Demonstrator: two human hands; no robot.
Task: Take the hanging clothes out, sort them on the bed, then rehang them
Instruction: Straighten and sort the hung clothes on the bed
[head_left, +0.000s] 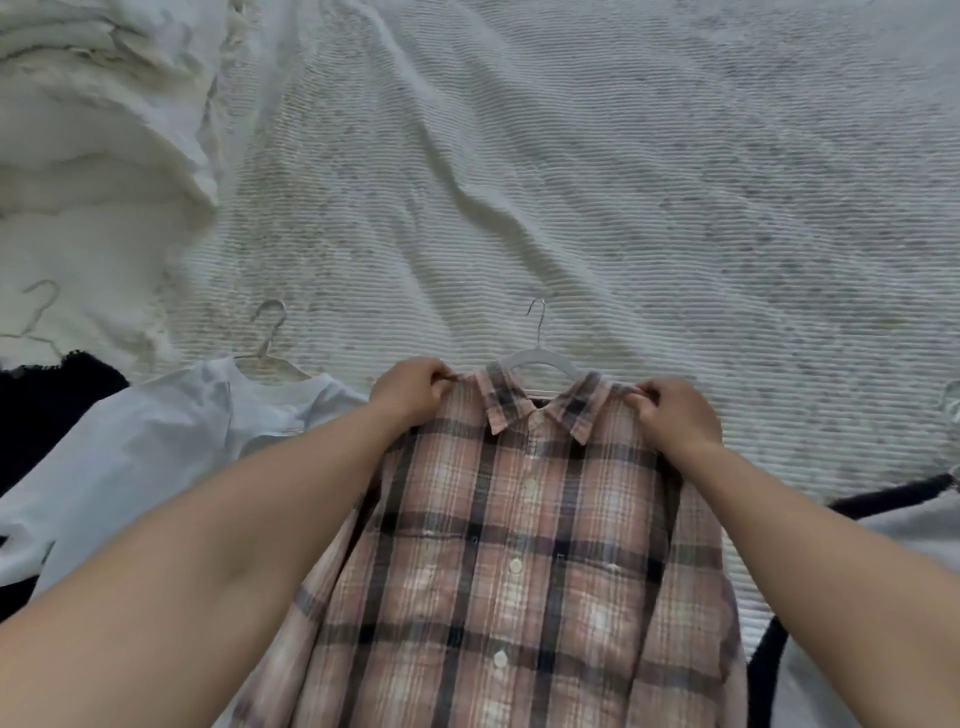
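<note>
Both hands, left (410, 389) & right (675, 410), pinch plaid shirt (519, 545) shoulders w/ fingers, shirt on hanger (540, 358) near-centre on bed (623, 182). White top (156, 441) lies left. Sorting underway; rehanging probably left.

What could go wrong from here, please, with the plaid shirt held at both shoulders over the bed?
1. The left hand and right hand pinch only the plaid shirt fabric, so it may slide off the white hanger.
2. The light blue shirt lies close beside it; setting it down could overlap and mix the piles.
</note>
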